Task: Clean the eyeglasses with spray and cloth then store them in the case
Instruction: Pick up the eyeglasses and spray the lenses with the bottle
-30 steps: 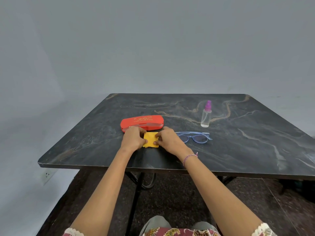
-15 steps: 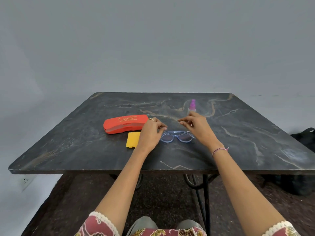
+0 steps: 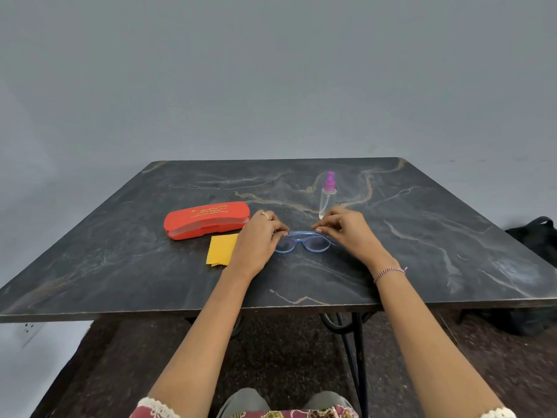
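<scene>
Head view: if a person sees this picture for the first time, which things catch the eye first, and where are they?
The red case, shut, lies left of centre on the dark table, with the yellow cloth just in front of it. At the centre, the left hand and right hand pinch the two ends of the blue eyeglasses. The spray bottle with its purple top stands upright just behind the right hand.

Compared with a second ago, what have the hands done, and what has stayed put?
Both hands let go of the yellow cloth and moved right to the glasses; the left hand and right hand now pinch the frame at either end. The case, still closed, and the spray bottle stayed where they were.
</scene>
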`<action>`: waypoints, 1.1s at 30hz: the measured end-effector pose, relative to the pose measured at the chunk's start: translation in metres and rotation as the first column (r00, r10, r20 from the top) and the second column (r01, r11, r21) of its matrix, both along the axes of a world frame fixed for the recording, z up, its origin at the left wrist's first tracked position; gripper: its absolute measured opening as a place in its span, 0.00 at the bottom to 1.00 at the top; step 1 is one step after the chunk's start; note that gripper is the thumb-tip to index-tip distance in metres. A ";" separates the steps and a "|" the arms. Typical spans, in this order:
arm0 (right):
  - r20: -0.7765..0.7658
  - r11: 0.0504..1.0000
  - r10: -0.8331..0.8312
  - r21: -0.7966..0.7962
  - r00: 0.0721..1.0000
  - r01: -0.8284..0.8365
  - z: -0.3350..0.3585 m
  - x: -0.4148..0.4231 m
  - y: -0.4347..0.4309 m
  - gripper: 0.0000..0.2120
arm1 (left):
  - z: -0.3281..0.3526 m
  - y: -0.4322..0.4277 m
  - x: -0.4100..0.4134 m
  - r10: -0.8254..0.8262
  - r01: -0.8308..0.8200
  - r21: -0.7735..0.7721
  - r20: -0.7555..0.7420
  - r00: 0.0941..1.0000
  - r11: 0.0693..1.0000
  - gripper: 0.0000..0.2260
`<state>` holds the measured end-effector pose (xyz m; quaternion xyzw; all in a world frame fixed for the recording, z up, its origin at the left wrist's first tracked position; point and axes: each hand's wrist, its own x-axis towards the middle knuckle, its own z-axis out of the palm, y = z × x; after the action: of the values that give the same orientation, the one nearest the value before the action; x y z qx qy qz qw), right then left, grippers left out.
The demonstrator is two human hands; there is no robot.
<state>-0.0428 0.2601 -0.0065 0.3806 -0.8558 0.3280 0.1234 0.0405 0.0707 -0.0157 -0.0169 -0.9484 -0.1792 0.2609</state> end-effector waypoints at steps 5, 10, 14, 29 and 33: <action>0.021 0.999 0.024 0.028 1.000 -0.024 -0.003 -0.002 0.003 0.07 | 0.001 0.004 0.000 0.003 -0.003 -0.109 -0.001 1.000 0.994 0.11; 0.050 0.998 0.037 0.049 0.998 -0.039 -0.003 -0.003 0.008 0.09 | 0.002 0.006 0.002 0.021 -0.024 -0.095 -0.029 0.999 0.995 0.10; 0.071 0.998 0.040 0.047 0.997 -0.044 -0.002 -0.002 0.008 0.10 | 0.002 0.005 0.005 0.016 -0.021 -0.090 -0.061 0.998 0.996 0.10; 0.039 0.999 0.010 0.049 0.999 -0.012 -0.002 0.001 0.005 0.09 | 0.000 -0.014 0.005 0.123 -0.032 0.477 -0.160 0.979 0.878 0.05; -0.099 0.986 -0.027 0.164 0.995 0.043 -0.005 0.001 -0.004 0.08 | -0.002 -0.018 0.005 0.139 -0.042 0.534 -0.142 0.980 0.844 0.05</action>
<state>-0.0415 0.2562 -0.0114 0.3900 -0.8796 0.2347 0.1382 0.0454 0.0530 -0.0178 0.0846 -0.8357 -0.4182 0.3458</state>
